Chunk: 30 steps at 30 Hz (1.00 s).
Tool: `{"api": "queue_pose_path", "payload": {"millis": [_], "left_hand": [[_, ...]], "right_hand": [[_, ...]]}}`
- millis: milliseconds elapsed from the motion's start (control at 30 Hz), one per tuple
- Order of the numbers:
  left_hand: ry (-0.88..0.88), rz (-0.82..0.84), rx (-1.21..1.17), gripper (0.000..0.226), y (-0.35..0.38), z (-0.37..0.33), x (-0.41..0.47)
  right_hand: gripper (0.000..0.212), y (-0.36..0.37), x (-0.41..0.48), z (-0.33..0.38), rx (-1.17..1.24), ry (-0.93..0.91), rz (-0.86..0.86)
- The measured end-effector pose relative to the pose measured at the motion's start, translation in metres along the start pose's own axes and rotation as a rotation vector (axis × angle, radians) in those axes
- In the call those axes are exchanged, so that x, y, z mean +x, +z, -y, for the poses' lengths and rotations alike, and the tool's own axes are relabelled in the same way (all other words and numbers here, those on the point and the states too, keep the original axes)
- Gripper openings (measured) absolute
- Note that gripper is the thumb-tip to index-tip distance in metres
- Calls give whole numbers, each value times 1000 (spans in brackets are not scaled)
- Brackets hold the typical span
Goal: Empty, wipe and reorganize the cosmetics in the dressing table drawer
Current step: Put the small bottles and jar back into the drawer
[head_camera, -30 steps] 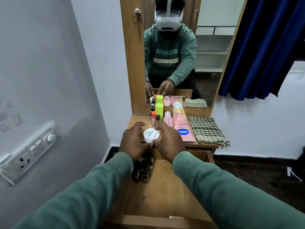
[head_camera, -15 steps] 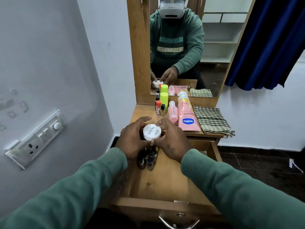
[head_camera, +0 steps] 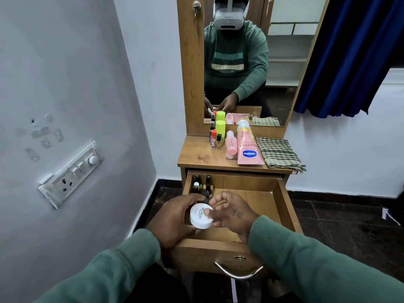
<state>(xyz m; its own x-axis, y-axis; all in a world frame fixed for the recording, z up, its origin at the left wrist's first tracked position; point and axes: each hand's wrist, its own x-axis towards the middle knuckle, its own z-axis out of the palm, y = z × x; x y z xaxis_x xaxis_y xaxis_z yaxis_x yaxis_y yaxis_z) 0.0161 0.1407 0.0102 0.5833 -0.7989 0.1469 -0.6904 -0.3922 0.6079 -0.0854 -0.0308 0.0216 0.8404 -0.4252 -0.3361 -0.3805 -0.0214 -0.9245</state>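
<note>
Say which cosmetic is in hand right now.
The white jar, held between left hand and right hand over the drawer. All others sit on the tabletop or in the drawer's back corner.

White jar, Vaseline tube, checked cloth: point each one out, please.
white jar [head_camera: 198, 217], head view, on its lid.
Vaseline tube [head_camera: 247, 147], head view, on its pink body.
checked cloth [head_camera: 278, 154], head view, on its folded middle.

White jar [head_camera: 200, 216], pink tube [head_camera: 249, 149], green-checked cloth [head_camera: 278, 154], blue curtain [head_camera: 349, 51]
</note>
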Motion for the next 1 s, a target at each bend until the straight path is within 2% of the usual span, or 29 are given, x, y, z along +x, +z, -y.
{"api": "queue_pose_path", "payload": {"millis": [67, 233, 500, 700, 1000], "left_hand": [[-38, 76, 40, 92, -2, 2, 1], [-34, 162, 329, 90, -6, 5, 9], [66, 262, 609, 52, -3, 10, 24], [49, 330, 640, 36, 3, 13, 28], [79, 319, 681, 20, 7, 13, 27]], "right_hand": [[27, 0, 4, -4, 2, 66, 46], [27, 1, 18, -7, -80, 151, 121], [32, 13, 41, -14, -191, 198, 179], [25, 19, 53, -27, -298, 162, 185], [20, 19, 58, -36, -428, 64, 210]]}}
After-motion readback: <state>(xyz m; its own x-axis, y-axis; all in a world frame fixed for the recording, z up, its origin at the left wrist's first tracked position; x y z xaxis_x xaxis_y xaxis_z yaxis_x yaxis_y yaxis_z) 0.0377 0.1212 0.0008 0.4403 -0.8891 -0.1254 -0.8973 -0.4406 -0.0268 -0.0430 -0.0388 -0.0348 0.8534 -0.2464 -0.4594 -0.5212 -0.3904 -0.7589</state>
